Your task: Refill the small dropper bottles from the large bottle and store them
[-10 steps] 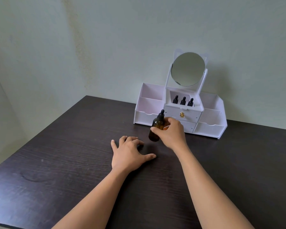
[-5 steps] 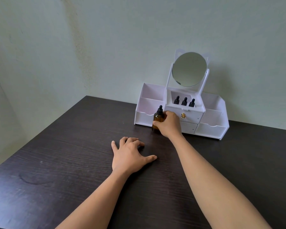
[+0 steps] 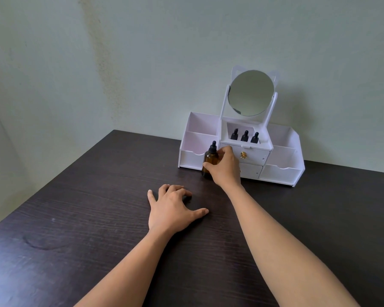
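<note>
While the right hand (image 3: 225, 168) grips the large brown bottle (image 3: 209, 161) at frame centre, hiding its right side, the left hand (image 3: 172, 209) rests spread on the table (image 3: 98, 218). Three small dropper bottles (image 3: 245, 136) show only their tops inside the white organizer (image 3: 282, 171).

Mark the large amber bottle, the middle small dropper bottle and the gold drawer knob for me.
large amber bottle (image 3: 207, 161), head view, on its glass body.
middle small dropper bottle (image 3: 245, 136), head view, on its black top.
gold drawer knob (image 3: 243, 155), head view, on its face.
</note>
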Demonstrator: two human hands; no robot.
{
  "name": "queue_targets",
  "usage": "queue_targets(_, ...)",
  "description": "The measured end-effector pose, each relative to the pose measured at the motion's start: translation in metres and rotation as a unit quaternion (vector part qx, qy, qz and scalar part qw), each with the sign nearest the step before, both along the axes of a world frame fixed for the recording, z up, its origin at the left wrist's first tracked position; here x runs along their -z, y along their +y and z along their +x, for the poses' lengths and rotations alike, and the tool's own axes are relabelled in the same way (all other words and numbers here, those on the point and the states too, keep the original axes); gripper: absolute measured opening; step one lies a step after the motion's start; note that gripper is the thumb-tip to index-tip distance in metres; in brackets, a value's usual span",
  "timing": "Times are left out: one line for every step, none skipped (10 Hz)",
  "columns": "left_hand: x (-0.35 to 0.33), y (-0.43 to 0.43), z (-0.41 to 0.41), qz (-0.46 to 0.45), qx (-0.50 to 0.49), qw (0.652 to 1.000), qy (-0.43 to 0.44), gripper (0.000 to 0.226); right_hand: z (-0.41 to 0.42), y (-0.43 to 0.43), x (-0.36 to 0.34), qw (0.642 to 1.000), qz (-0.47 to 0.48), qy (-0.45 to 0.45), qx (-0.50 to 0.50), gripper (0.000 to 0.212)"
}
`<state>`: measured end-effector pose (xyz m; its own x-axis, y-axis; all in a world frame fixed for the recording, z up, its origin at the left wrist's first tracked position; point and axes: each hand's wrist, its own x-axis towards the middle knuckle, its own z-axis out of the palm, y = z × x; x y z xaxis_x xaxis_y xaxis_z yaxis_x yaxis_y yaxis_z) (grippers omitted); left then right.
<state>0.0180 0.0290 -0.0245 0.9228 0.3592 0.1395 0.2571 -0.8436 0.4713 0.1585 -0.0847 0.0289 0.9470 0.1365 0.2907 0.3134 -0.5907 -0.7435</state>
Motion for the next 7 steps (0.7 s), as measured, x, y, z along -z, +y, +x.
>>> queue_targets(0.0, -0.001, 0.001, 0.003, -0.001, 1.0, 0.003, 0.078, 0.0, 0.0, 0.001, 1.0, -0.004, 0.002, -0.011, 0.049)
queue_targets(0.001, -0.001, 0.0, 0.001, -0.004, 1.0, -0.002, 0.079, 0.0, 0.0, 0.004, 1.0, -0.006, 0.006, -0.018, 0.047)
queue_targets(0.0, -0.001, 0.0, 0.003, -0.003, 1.0, 0.003, 0.079, 0.0, -0.002, 0.007, 1.0, 0.002, 0.006, -0.012, 0.047)
queue_targets(-0.001, -0.002, 0.0, 0.004, -0.003, 1.0, 0.0, 0.079, 0.001, -0.003, 0.008, 1.0, 0.006, 0.001, -0.008, 0.049)
queue_targets(-0.002, -0.002, -0.001, 0.007, -0.001, 1.0, 0.004, 0.08, 0.001, -0.004, 0.008, 1.0, 0.005, -0.007, -0.005, 0.05)
queue_targets(-0.003, -0.001, -0.001, 0.004, -0.001, 1.0, 0.01, 0.08, 0.002, -0.005, 0.011, 1.0, 0.011, -0.002, -0.008, 0.052)
queue_targets(-0.005, -0.003, -0.002, 0.005, 0.002, 1.0, 0.009, 0.081, -0.001, -0.008, 0.014, 1.0, 0.022, 0.001, -0.013, 0.061)
